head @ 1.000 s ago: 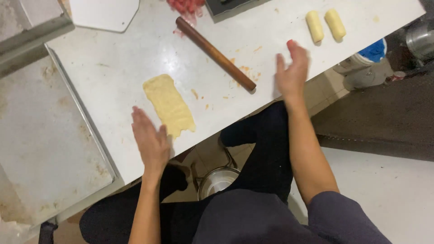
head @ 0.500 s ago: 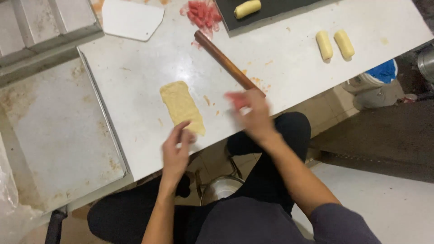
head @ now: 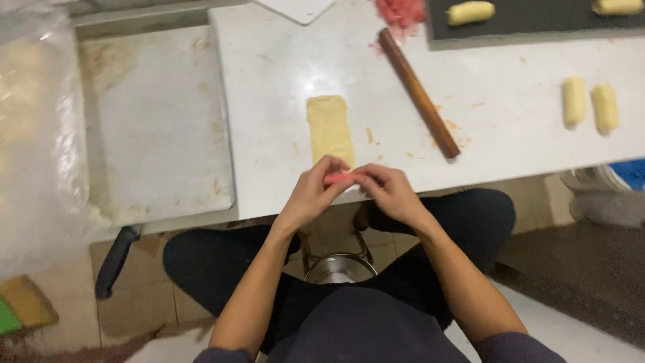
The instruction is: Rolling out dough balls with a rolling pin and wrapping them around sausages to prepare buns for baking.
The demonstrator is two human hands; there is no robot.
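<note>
A flat rectangular strip of pale yellow dough (head: 330, 128) lies on the white table (head: 510, 134). At its near end my left hand (head: 314, 191) and my right hand (head: 385, 190) meet, fingers pinched together on a small pink-red strip of filling (head: 339, 178). A brown wooden rolling pin (head: 418, 93) lies diagonally to the right of the dough, untouched.
Two rolled dough pieces (head: 590, 104) rest at the table's right. A dark tray (head: 537, 23) at the back holds more rolls, with a pile of pink filling (head: 400, 11) beside it. A stained board (head: 158, 121) sits left, clear plastic (head: 37, 134) beyond. A metal pot (head: 339, 269) stands between my legs.
Both hands came together from apart; the right hand came back from the rolling pin side. They now hold a pink strip at the dough's near end. The camera view shifted.
</note>
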